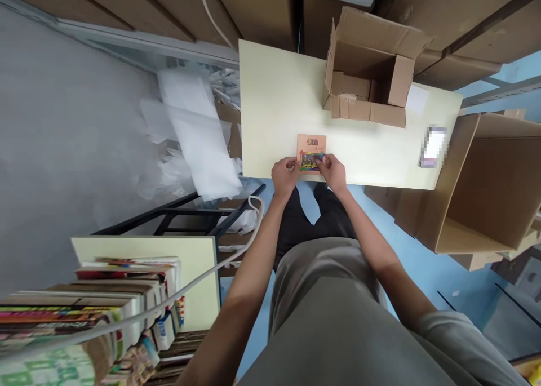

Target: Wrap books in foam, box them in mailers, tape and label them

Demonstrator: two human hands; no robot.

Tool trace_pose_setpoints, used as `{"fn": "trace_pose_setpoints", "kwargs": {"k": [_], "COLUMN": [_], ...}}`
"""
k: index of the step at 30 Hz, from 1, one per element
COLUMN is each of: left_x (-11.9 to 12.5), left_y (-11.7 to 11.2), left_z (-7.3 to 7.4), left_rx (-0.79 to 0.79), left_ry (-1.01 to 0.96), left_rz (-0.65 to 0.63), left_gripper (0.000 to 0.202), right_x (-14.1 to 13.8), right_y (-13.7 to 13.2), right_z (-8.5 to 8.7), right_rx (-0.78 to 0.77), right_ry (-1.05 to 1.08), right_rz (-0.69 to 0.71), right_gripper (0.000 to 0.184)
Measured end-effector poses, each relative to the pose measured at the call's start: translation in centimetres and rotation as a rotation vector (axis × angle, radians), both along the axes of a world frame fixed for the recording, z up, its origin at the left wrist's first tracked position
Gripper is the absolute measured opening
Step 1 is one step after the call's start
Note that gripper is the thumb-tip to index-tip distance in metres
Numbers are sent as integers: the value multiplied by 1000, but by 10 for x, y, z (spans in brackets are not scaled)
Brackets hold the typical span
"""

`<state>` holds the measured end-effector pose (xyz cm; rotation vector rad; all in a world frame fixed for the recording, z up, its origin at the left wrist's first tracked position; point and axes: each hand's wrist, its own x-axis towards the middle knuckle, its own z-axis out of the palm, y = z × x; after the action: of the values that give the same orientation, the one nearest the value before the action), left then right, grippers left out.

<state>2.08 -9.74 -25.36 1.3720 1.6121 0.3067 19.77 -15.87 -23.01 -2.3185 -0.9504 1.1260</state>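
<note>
A small pinkish-orange book [311,142] with a colourful picture on its cover lies at the front edge of the pale table [279,104]. My left hand [285,174] grips its lower left edge, fingers curled. On the other side, my right hand [333,172] pinches near the lower right corner, thumb over the cover picture. Whether the book is lifted off the tabletop I cannot tell. Beyond it, to the right, stands an open cardboard box [367,112] with its flaps spread.
A phone-like object [434,146], blurred out, lies at the table's right end. Beside that end is a large open carton [482,194]. Stacked books [127,296] fill a lower-left surface, crossed by a white cable [198,270]. White wrapping sheets [198,132] hang at left.
</note>
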Motion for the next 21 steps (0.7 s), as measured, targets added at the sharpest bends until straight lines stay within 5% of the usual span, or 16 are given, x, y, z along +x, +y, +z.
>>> {"fn": "trace_pose_setpoints", "kwargs": {"k": [8, 12, 16, 21], "left_x": [2, -4, -5, 11], "left_y": [-5, -1, 12, 4], "left_z": [-6, -13, -15, 12], "left_rx": [139, 188, 97, 120], "left_ry": [112, 177, 210, 69], "left_rz": [71, 221, 269, 183], "left_gripper": [30, 50, 22, 3], "right_x": [-1, -3, -5, 0], "right_y": [10, 1, -10, -14], "right_z": [-8, -6, -5, -13], "right_rx": [-123, 7, 56, 57], "right_ry": [-93, -205, -241, -191], "right_rz": [103, 206, 349, 378], "right_gripper": [27, 34, 47, 53]}}
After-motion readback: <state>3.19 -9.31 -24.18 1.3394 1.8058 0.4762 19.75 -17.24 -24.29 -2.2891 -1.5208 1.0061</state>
